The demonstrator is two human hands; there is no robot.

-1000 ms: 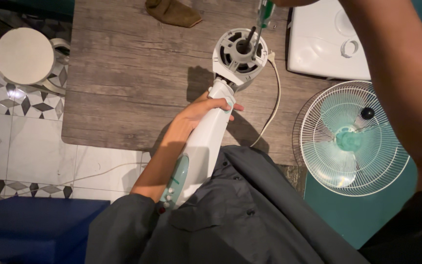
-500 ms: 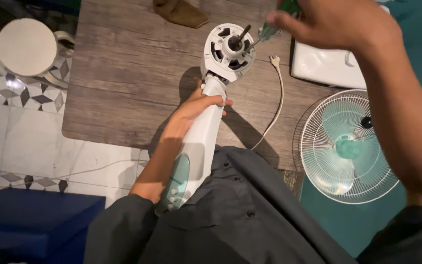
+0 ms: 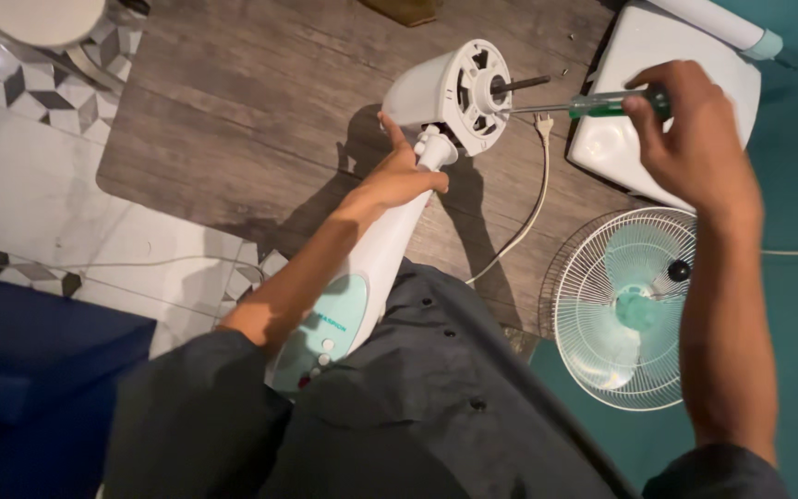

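- Screwdriver (image 3: 593, 103) lies level, tip at motor head (image 3: 459, 92) face, handle pointing away right.
- Right hand (image 3: 690, 139) fisted on handle.
- Left hand (image 3: 399, 176) wraps fan neck (image 3: 436, 148) just below motor head, nearer it.

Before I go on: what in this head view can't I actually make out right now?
- Screwdriver tip: too small to tell whether it sits on a screw in the motor housing.
- Right hand: its grip covers the handle end.
- Left hand: fingers wrap behind the fan stand, hidden.
- Stand's lower end: hidden by the dark shirt.
- Round white thing: cut off by the top edge.
- Small dark specks by the white base: too small to identify.
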